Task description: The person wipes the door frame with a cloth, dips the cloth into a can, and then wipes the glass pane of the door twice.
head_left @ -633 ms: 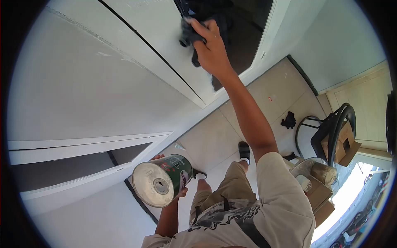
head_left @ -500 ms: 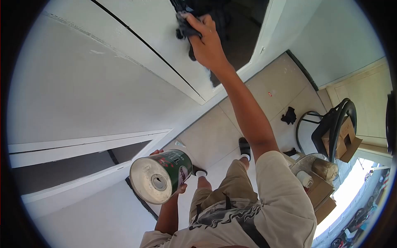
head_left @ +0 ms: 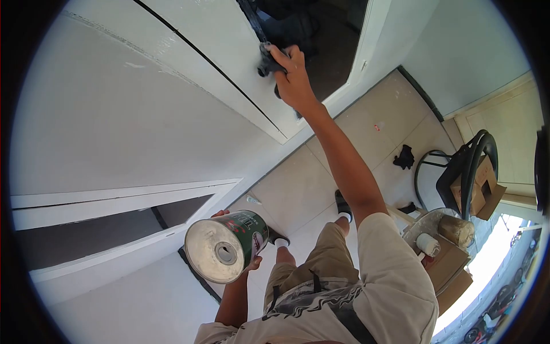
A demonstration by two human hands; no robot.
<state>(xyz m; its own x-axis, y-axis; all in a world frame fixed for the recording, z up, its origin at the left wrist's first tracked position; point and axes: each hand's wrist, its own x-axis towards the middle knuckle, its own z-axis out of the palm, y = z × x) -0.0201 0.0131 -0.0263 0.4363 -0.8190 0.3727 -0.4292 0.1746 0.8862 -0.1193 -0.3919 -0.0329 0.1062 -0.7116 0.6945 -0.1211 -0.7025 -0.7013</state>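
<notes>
My left hand (head_left: pixel 255 263) holds a large green can (head_left: pixel 227 246) from behind, its pale round end with a small central hole facing up toward the camera. Most of that hand is hidden by the can; fingertips show at its upper and lower edges. My right hand (head_left: pixel 292 69) grips a dark, bunched cloth (head_left: pixel 269 62) against a white panel (head_left: pixel 229 63), beside the edge of a dark opening (head_left: pixel 332 51). Dark marks run along that edge.
A black chair (head_left: pixel 452 178) with an open cardboard box (head_left: pixel 487 189) stands at the right. Nearer are a clear tub (head_left: pixel 413 232), a white roll (head_left: pixel 428 245) and a jar (head_left: pixel 456 230) by more cardboard. A black glove (head_left: pixel 404 157) lies on the tiled floor (head_left: pixel 366 137).
My right hand has moved down along the edge of the opening with the cloth. The can has shifted slightly to the right in my left hand.
</notes>
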